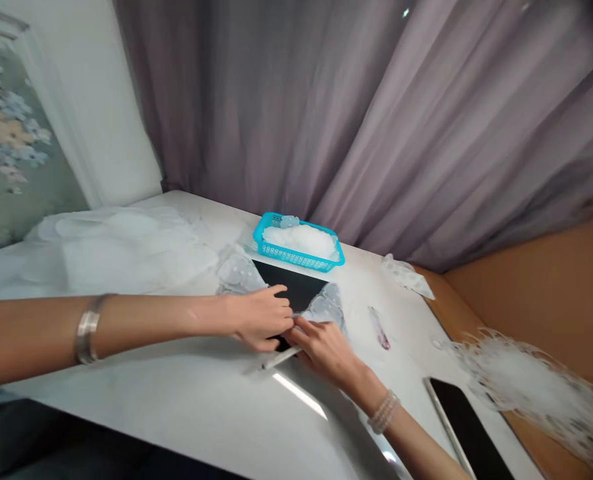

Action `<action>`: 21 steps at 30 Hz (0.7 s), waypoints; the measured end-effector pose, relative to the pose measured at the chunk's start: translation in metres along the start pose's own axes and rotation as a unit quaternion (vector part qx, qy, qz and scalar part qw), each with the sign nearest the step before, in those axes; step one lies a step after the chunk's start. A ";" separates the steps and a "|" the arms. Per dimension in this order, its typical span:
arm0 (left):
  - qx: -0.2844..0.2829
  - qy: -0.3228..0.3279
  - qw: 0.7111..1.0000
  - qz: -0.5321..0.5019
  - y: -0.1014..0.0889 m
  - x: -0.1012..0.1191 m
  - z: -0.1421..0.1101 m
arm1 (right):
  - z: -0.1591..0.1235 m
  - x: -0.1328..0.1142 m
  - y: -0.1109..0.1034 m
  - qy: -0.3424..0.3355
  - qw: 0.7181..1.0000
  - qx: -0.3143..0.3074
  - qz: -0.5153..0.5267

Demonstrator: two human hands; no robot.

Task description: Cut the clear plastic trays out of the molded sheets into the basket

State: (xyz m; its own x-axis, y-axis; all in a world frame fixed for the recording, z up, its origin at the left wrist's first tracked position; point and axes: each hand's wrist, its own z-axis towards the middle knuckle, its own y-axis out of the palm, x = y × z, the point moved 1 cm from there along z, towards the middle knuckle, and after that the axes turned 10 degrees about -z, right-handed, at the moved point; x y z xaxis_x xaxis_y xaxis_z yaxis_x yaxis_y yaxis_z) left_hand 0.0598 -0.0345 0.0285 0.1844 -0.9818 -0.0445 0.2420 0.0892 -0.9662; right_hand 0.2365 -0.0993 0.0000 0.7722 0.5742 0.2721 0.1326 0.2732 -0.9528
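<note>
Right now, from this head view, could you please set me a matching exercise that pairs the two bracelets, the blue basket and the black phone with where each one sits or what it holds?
Column one:
1. silver bangle
2. pale beaded bracelet
3. turquoise plastic basket
4. black phone

Column two:
A. around the right wrist
B. lying by the right edge of the white table
C. around the left forearm
D. holding a white fluffy mass

Right pairs: 1-C, 2-A, 3-D, 4-B.
</note>
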 end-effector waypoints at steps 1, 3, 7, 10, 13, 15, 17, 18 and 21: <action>-0.007 0.009 1.000 0.003 0.006 0.001 0.001 | 0.000 0.000 0.004 0.004 1.000 0.020 -0.006; -0.017 0.006 1.000 0.014 0.011 -0.003 0.001 | 0.000 0.001 0.011 0.020 0.997 0.070 -0.011; -0.012 -0.022 0.999 0.037 0.002 -0.015 -0.008 | 0.002 0.012 0.010 0.062 0.989 0.136 0.010; 0.010 -0.020 0.999 0.030 -0.008 -0.021 -0.015 | 0.005 0.020 -0.002 0.064 0.988 0.133 0.043; 0.039 0.004 0.999 0.000 -0.009 -0.031 -0.021 | 0.006 0.029 -0.011 0.060 0.989 0.122 0.064; 0.061 0.011 0.998 -0.023 -0.010 -0.041 -0.030 | 0.000 0.039 -0.009 0.067 0.989 0.111 0.072; 0.088 -0.001 0.995 -0.044 -0.016 -0.054 -0.047 | -0.012 0.052 -0.003 0.109 0.986 0.106 0.071; 0.104 -0.018 0.993 -0.053 -0.020 -0.061 -0.057 | -0.020 0.059 0.000 0.141 0.982 0.108 0.065; 0.134 -0.083 0.985 -0.065 -0.036 -0.079 -0.085 | -0.031 0.072 -0.001 0.218 0.969 0.108 0.051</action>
State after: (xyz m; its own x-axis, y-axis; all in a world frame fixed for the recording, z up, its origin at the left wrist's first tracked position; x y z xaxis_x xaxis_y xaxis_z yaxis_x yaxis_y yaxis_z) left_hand -0.0443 0.0257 0.0455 0.2827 -0.9490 0.1393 0.5128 0.0268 -0.8581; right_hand 0.3108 -0.0823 0.0163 0.9695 0.2399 0.0504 -0.0553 0.4142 -0.9085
